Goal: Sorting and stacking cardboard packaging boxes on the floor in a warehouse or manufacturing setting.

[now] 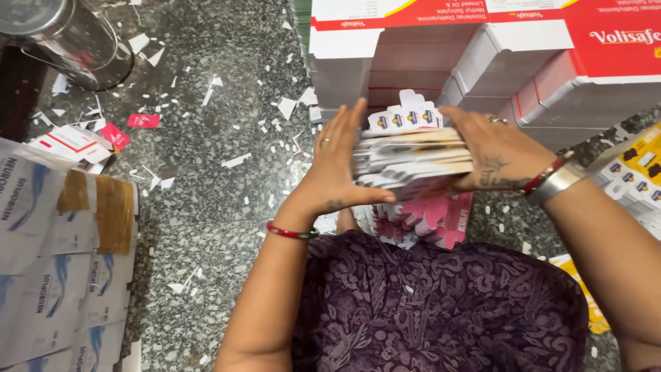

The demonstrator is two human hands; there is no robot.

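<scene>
Hands: two, left hand [337, 165], right hand [492, 151]. Card stack [412, 162]: one. Pink card pile [430, 220]: one. Rings: two. Red bangles: two. Steel vessel [58, 34]: one. Paper scraps: too many to count.

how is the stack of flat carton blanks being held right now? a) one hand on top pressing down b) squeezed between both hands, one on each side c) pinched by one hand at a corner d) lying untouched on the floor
b: the stack of flat carton blanks sits between the left hand and the right hand, each palm pressed flat against one side of it above the speckled stone floor.
</scene>
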